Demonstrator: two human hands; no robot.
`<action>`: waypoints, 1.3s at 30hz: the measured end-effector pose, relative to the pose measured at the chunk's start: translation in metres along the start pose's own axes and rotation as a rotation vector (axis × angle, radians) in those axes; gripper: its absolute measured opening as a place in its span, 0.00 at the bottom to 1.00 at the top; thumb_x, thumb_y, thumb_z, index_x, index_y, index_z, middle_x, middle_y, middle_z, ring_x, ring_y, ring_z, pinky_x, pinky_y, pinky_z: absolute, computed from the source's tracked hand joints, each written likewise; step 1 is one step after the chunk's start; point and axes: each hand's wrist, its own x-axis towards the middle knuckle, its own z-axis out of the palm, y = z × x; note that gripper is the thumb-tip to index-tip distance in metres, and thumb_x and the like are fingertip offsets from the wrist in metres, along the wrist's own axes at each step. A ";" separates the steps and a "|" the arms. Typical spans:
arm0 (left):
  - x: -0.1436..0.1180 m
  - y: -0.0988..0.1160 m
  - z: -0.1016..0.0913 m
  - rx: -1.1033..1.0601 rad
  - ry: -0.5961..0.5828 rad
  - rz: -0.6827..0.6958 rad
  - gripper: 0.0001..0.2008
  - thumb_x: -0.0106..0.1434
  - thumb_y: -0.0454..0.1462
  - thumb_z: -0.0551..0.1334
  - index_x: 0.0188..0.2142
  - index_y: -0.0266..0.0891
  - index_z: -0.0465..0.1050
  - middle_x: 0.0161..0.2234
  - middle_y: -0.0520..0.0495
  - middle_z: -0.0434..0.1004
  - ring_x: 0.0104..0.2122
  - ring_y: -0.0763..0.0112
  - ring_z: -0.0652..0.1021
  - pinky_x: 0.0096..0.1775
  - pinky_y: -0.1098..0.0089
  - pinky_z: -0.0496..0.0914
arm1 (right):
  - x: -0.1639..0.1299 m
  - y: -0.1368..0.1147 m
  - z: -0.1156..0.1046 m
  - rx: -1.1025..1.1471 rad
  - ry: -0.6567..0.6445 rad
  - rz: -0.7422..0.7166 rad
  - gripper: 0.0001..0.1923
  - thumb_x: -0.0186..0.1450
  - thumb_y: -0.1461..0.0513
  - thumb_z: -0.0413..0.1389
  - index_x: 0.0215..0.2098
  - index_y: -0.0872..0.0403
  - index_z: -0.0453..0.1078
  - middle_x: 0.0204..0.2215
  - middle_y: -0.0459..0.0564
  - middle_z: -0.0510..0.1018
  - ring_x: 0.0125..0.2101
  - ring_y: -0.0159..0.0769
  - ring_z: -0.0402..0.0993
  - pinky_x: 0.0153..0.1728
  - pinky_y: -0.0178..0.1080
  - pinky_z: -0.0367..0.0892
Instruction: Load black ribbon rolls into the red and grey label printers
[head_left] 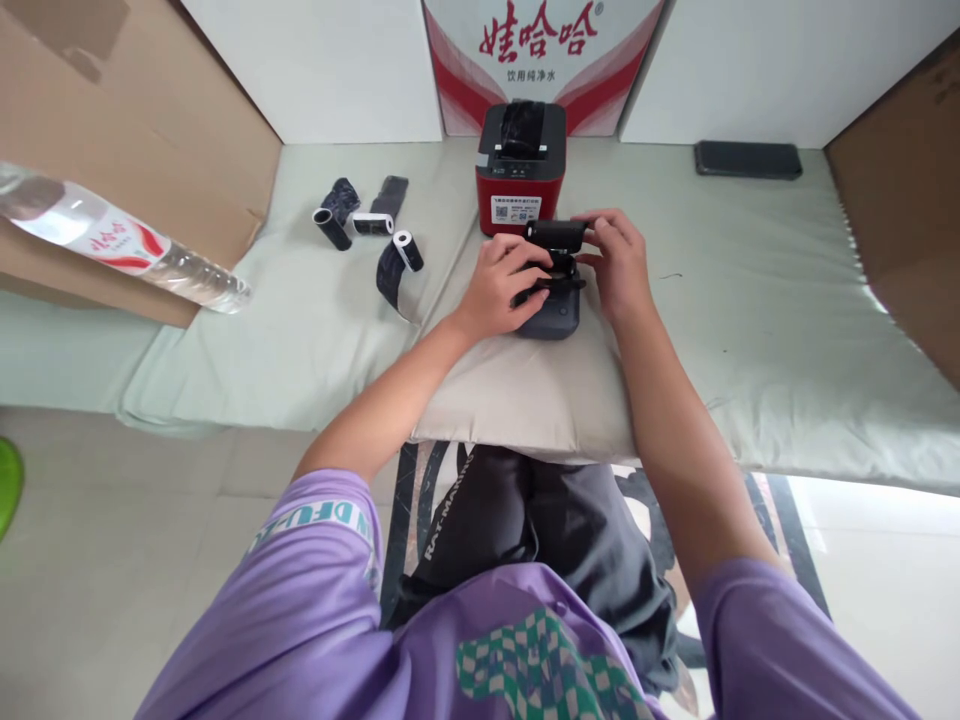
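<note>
Both hands (559,270) gripping black roll (556,235), over small dark grey printer (551,318)

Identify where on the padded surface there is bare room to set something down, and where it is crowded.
The widest bare patch lies right of the right hand, between the phone and the mat's front edge. A smaller one sits below the loose rolls, toward the water bottle. It is crowded around both hands, the small printer and the red printer.

My shirt (315,640) is purple with a green-and-white checked print. The printer (520,170) ahead is red with a black top, the roll (556,235) black, the small device (551,318) dark grey, the cloth (750,300) pale green.
</note>
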 end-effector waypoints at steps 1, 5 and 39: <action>-0.001 -0.001 -0.001 0.006 0.027 0.004 0.23 0.76 0.58 0.59 0.48 0.45 0.83 0.60 0.37 0.82 0.66 0.41 0.73 0.70 0.36 0.62 | -0.002 -0.003 0.001 0.000 0.002 0.012 0.19 0.70 0.41 0.60 0.41 0.45 0.74 0.56 0.49 0.84 0.59 0.47 0.80 0.52 0.47 0.81; -0.003 -0.001 -0.010 0.000 0.042 -0.031 0.26 0.75 0.62 0.57 0.47 0.49 0.84 0.62 0.37 0.78 0.68 0.41 0.71 0.71 0.35 0.62 | -0.007 -0.011 0.003 0.033 -0.049 0.080 0.07 0.63 0.59 0.64 0.40 0.47 0.76 0.50 0.47 0.86 0.52 0.40 0.79 0.62 0.47 0.77; 0.011 -0.049 0.019 -0.592 0.212 -0.614 0.43 0.73 0.74 0.45 0.66 0.50 0.73 0.65 0.38 0.77 0.54 0.58 0.84 0.54 0.56 0.79 | -0.095 -0.006 0.037 -0.323 0.199 0.207 0.49 0.57 0.49 0.69 0.73 0.50 0.61 0.66 0.66 0.76 0.67 0.61 0.75 0.71 0.65 0.71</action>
